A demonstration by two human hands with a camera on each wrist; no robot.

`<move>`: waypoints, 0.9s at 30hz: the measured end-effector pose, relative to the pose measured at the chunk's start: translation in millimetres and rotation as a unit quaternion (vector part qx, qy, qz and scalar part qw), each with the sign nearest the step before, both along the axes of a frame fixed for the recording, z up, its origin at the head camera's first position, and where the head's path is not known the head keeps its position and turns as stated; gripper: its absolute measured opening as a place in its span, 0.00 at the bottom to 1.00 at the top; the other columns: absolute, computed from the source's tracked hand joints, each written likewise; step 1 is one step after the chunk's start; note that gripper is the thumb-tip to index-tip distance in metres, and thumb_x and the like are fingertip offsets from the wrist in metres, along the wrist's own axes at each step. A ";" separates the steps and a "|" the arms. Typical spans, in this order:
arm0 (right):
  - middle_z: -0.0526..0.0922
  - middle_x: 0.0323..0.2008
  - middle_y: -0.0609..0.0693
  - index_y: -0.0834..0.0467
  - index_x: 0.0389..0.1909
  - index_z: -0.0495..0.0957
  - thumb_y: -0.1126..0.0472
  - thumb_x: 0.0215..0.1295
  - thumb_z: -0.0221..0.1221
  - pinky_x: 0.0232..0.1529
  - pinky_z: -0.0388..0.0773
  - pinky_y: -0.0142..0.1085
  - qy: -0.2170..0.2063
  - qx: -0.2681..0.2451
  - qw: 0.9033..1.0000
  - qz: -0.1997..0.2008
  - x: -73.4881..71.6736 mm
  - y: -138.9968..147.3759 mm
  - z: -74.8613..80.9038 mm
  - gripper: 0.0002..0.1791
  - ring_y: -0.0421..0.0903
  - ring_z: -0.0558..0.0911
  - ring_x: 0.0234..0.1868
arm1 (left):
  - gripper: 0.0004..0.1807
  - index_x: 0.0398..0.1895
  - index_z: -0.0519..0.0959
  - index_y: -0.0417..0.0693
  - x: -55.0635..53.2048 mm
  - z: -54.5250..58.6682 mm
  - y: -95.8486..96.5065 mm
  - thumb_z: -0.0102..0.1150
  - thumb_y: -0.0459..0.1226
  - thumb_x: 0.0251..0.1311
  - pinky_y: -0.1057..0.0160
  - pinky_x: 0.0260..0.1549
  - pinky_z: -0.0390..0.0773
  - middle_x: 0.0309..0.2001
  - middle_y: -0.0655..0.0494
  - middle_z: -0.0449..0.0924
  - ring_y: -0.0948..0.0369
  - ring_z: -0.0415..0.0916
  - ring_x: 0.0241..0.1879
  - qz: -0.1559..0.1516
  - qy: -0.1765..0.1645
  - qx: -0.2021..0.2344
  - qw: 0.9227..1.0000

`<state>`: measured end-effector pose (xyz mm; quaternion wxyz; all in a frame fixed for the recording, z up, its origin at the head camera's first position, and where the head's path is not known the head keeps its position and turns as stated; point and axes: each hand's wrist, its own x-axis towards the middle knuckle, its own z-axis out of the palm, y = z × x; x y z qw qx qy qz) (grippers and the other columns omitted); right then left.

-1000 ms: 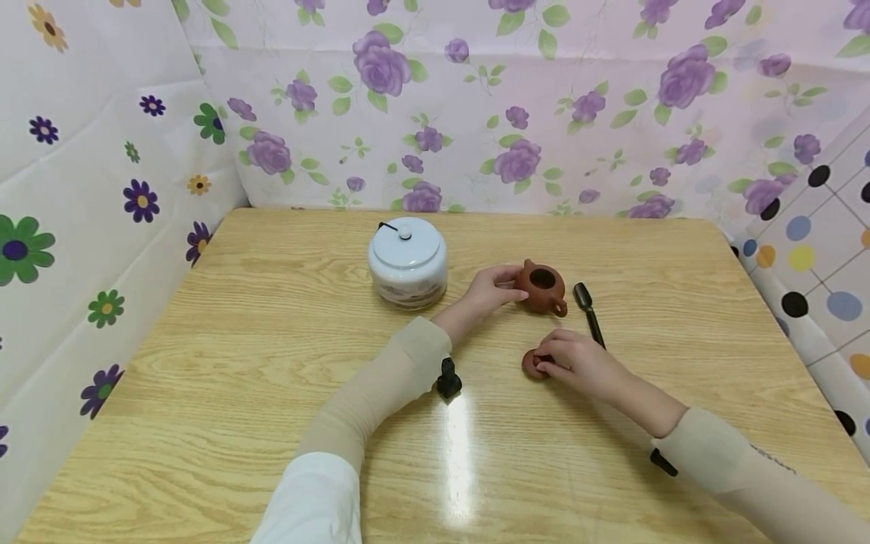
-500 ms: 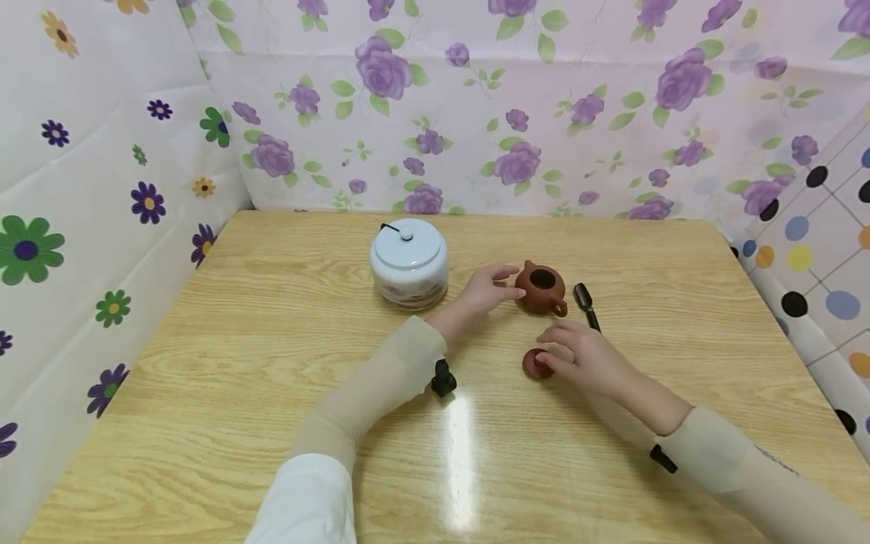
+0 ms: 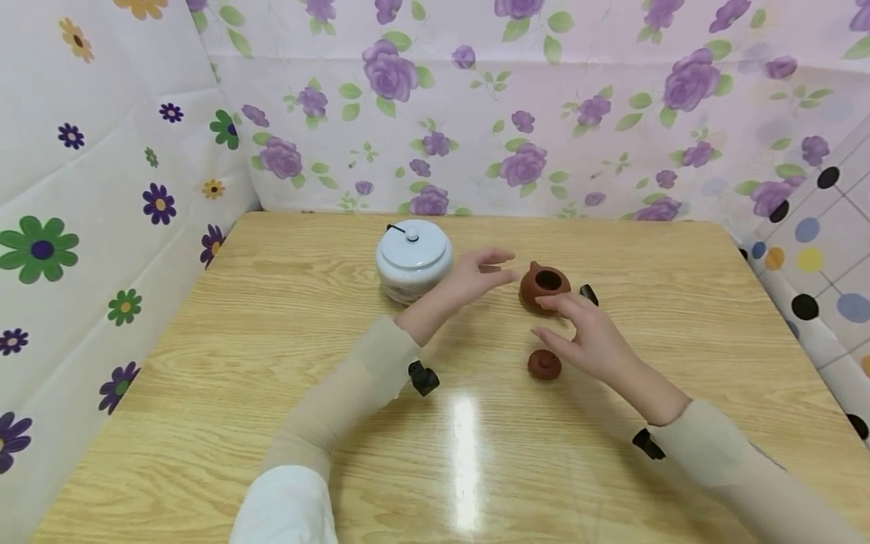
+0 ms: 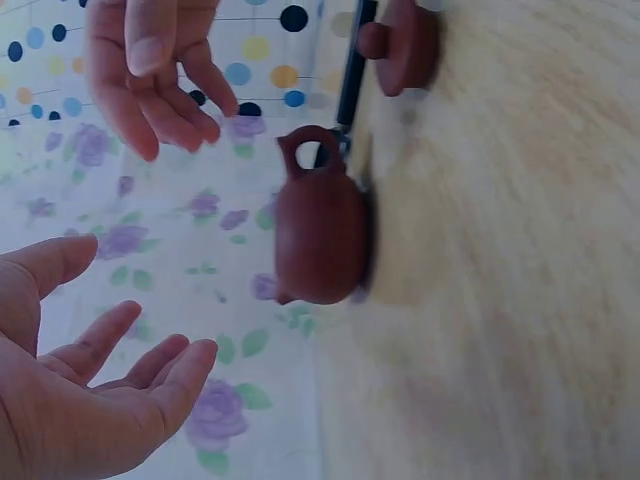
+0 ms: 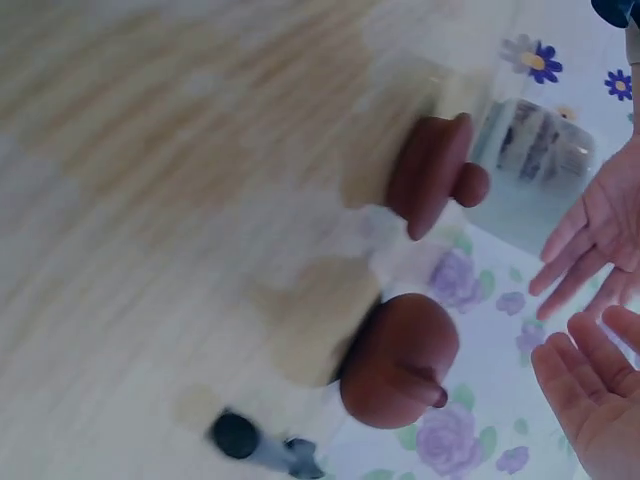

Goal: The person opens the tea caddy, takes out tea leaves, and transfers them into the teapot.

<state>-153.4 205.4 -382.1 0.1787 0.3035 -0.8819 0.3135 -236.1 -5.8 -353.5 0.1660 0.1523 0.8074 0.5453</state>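
A small reddish-brown clay teapot (image 3: 532, 289) stands uncovered on the table, its dark opening facing up. Its lid (image 3: 544, 366) lies nearer the front, knob upward. My left hand (image 3: 469, 278) hovers left of the teapot, fingers spread and apart from it. Above and between teapot and lid is my right hand (image 3: 586, 336), thumb and fingers parted with nothing between them; it hides part of the teapot's handle side. In the left wrist view the handle of the teapot (image 4: 320, 235) shows, and both hands are off it. The right wrist view also has the lid (image 5: 430, 175) untouched.
A white lidded porcelain jar (image 3: 413, 261) stands left of the teapot, behind my left forearm. A dark scoop (image 3: 589, 294) lies right of the teapot, mostly covered by my right hand. Patterned cloth walls (image 3: 462, 143) rise behind and beside the wooden table (image 3: 224, 363).
My left hand has drawn back leftward, away from the teapot. The right hand has let go of the lid and risen toward the teapot, leaving the lid on the table.
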 end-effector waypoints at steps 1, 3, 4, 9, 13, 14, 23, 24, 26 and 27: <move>0.80 0.48 0.61 0.67 0.52 0.76 0.66 0.52 0.68 0.43 0.80 0.49 0.002 -0.003 1.000 -0.002 -0.9 -2.2 1.2 0.24 0.55 0.79 0.47 | 0.25 0.62 0.72 0.50 1.5 3.9 -2.7 0.59 0.45 0.62 0.56 0.59 0.72 0.64 0.54 0.70 0.54 0.67 0.64 0.002 0.003 0.006 1.000; 0.80 0.51 0.62 0.67 0.54 0.74 0.65 0.52 0.68 0.45 0.79 0.50 -0.004 -0.006 1.000 -0.008 -2.9 -7.4 4.3 0.27 0.56 0.78 0.50 | 0.24 0.60 0.74 0.51 5.0 12.1 -8.3 0.60 0.45 0.62 0.56 0.58 0.73 0.63 0.55 0.72 0.55 0.68 0.63 0.009 0.013 0.011 1.000; 0.79 0.52 0.63 0.68 0.56 0.73 0.65 0.53 0.68 0.46 0.79 0.50 -0.013 -0.007 1.000 -0.011 -3.9 -9.9 5.6 0.28 0.57 0.78 0.52 | 0.23 0.59 0.74 0.51 6.3 15.2 -11.4 0.60 0.45 0.62 0.57 0.58 0.73 0.62 0.55 0.73 0.55 0.69 0.63 0.014 0.018 0.015 1.000; 0.73 0.58 0.65 0.68 0.62 0.67 0.62 0.57 0.66 0.53 0.76 0.52 -0.067 -0.014 0.997 -0.025 -11.3 -23.1 13.3 0.33 0.59 0.74 0.57 | 0.22 0.59 0.76 0.51 12.5 30.5 -28.1 0.61 0.44 0.61 0.57 0.56 0.74 0.61 0.56 0.74 0.56 0.70 0.61 0.041 0.068 0.028 0.996; 0.71 0.61 0.63 0.67 0.65 0.64 0.59 0.59 0.65 0.54 0.75 0.53 -0.085 -0.028 0.996 -0.030 -18.9 -34.0 19.4 0.35 0.59 0.73 0.58 | 0.21 0.59 0.76 0.48 12.7 37.9 -41.2 0.60 0.41 0.63 0.58 0.55 0.76 0.61 0.53 0.74 0.54 0.70 0.61 0.059 0.123 0.040 0.990; 0.70 0.62 0.63 0.66 0.65 0.64 0.58 0.60 0.64 0.54 0.74 0.53 -0.093 -0.033 0.995 -0.031 -20.6 -36.9 21.0 0.35 0.59 0.72 0.58 | 0.21 0.59 0.76 0.47 11.4 38.0 -44.7 0.60 0.41 0.63 0.58 0.55 0.76 0.61 0.53 0.74 0.54 0.70 0.61 0.062 0.134 0.047 0.988; 0.62 0.68 0.62 0.62 0.70 0.58 0.54 0.62 0.63 0.61 0.68 0.54 -0.162 -0.070 0.984 -0.023 -43.4 -64.9 24.6 0.39 0.58 0.66 0.64 | 0.20 0.56 0.78 0.42 1.9 38.4 -79.0 0.63 0.36 0.59 0.55 0.59 0.72 0.58 0.49 0.77 0.56 0.70 0.61 0.111 0.266 0.037 0.957; 0.62 0.68 0.61 0.62 0.70 0.58 0.54 0.62 0.63 0.62 0.68 0.53 -0.166 -0.072 0.983 -0.022 -46.4 -68.2 23.8 0.39 0.58 0.64 0.65 | 0.20 0.55 0.79 0.42 0.7 38.0 -83.0 0.64 0.35 0.59 0.56 0.61 0.70 0.58 0.48 0.77 0.56 0.69 0.62 0.116 0.278 0.032 0.953; 0.61 0.68 0.61 0.61 0.70 0.57 0.53 0.63 0.62 0.63 0.66 0.52 -0.173 -0.076 0.982 -0.021 -52.0 -74.5 21.9 0.39 0.56 0.62 0.68 | 0.20 0.54 0.79 0.42 -1.7 36.4 -90.9 0.64 0.35 0.58 0.58 0.63 0.68 0.57 0.47 0.77 0.56 0.70 0.62 0.124 0.294 0.022 0.947; 0.61 0.69 0.61 0.61 0.71 0.57 0.52 0.63 0.62 0.63 0.66 0.52 -0.178 -0.080 0.981 -0.021 -54.5 -77.7 20.8 0.39 0.56 0.61 0.69 | 0.20 0.54 0.79 0.41 -2.3 35.8 -94.5 0.65 0.34 0.57 0.59 0.64 0.66 0.58 0.47 0.77 0.55 0.69 0.62 0.127 0.298 0.018 0.946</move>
